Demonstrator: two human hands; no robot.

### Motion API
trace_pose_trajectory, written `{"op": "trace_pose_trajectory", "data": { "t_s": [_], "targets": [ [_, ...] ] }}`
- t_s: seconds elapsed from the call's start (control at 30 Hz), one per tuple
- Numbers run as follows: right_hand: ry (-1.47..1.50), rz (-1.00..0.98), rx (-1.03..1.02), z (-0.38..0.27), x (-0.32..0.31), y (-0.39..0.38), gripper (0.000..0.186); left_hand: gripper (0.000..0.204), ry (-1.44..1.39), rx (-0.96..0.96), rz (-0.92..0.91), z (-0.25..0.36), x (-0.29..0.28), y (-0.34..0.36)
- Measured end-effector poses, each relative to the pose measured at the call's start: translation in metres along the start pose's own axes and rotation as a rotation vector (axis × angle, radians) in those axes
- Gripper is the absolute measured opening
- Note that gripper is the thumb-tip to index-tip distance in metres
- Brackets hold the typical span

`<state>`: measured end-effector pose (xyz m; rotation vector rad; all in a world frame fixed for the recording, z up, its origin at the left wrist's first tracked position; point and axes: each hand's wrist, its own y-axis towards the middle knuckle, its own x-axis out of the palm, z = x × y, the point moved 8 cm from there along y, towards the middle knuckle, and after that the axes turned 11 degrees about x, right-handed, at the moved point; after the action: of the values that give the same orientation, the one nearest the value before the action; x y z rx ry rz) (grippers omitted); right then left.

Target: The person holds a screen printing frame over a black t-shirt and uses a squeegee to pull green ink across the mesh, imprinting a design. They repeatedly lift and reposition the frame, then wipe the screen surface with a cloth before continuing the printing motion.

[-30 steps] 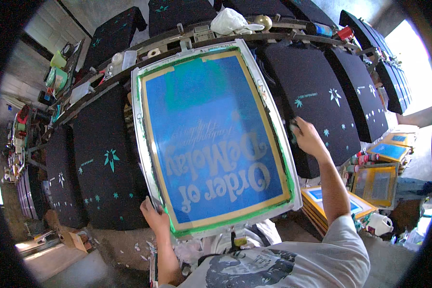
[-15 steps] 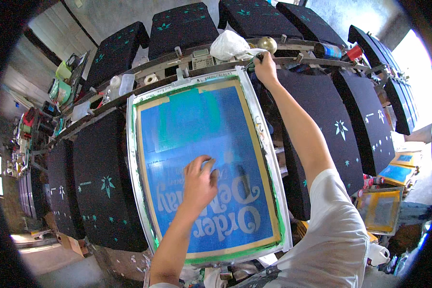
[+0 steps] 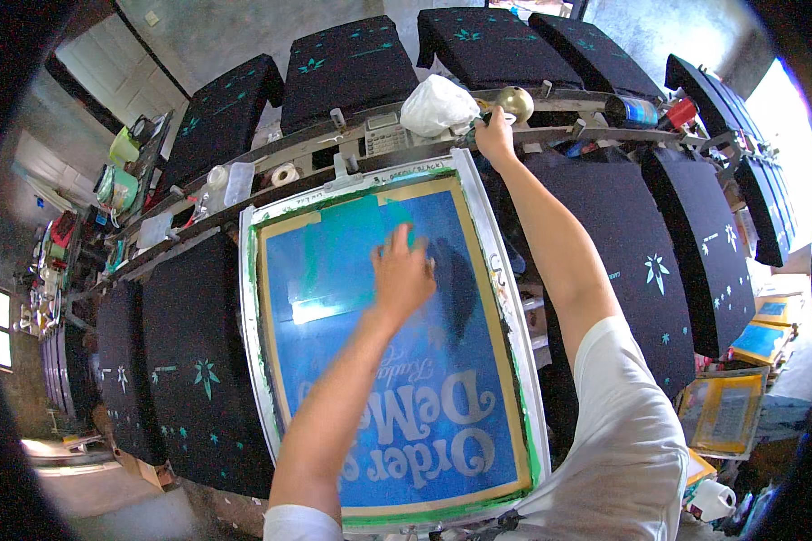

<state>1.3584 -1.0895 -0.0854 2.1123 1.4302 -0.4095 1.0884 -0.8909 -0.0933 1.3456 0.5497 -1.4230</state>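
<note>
A screen-printing frame (image 3: 505, 334) with a pale metal rim lies in front of me. Its blue mesh (image 3: 370, 338) carries large mirrored pale lettering and a teal patch (image 3: 347, 221) at the far end. My left hand (image 3: 404, 272) is over the mesh near that patch, fingers bent inward; motion blurs them, and whatever they hold is too small to name. Beyond the frame's far right corner, my right hand (image 3: 493, 137) is closed on something dark green, mostly hidden by the fingers. It is beside a white plastic bag (image 3: 438, 106) and a round brass-coloured object (image 3: 514, 104).
Black fabric panels with teal leaf prints (image 3: 189, 361) stand left, right (image 3: 622, 270) and behind (image 3: 347, 63). On the rail between rows are a calculator (image 3: 386, 137), a tape roll (image 3: 284, 174) and a red cup (image 3: 679, 113). More framed screens (image 3: 720, 410) lean at lower right.
My left hand has moved away from me across the mesh, from the lettering toward the teal patch. My right hand stays by the plastic bag. The view has shifted slightly.
</note>
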Motion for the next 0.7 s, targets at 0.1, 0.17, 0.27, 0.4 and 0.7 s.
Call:
{"op": "trace_pose_trajectory", "data": {
  "t_s": [0.1, 0.17, 0.27, 0.4, 0.7],
  "targets": [
    [0.044, -0.054, 0.022, 0.008, 0.009, 0.005, 0.038, 0.044, 0.068, -0.030, -0.008, -0.036, 0.010, 0.042],
    [0.043, -0.046, 0.025, 0.015, 0.013, 0.008, 0.037, 0.048, 0.085, -0.088, -0.034, -0.057, 0.021, 0.063],
    [0.022, -0.044, 0.089, 0.030, 0.017, 0.012, 0.037, 0.054, 0.169, -0.125, -0.117, -0.077, 0.035, 0.084],
    [-0.012, -0.035, -0.038, 0.010, 0.023, 0.000, 0.037, 0.058, 0.147, -0.207, -0.164, -0.105, 0.043, 0.091],
    [-0.469, -0.026, -0.434, -0.048, 0.059, -0.025, 0.025, 0.053, 0.143, -0.274, -0.213, -0.089, 0.054, 0.104]
  ]
}}
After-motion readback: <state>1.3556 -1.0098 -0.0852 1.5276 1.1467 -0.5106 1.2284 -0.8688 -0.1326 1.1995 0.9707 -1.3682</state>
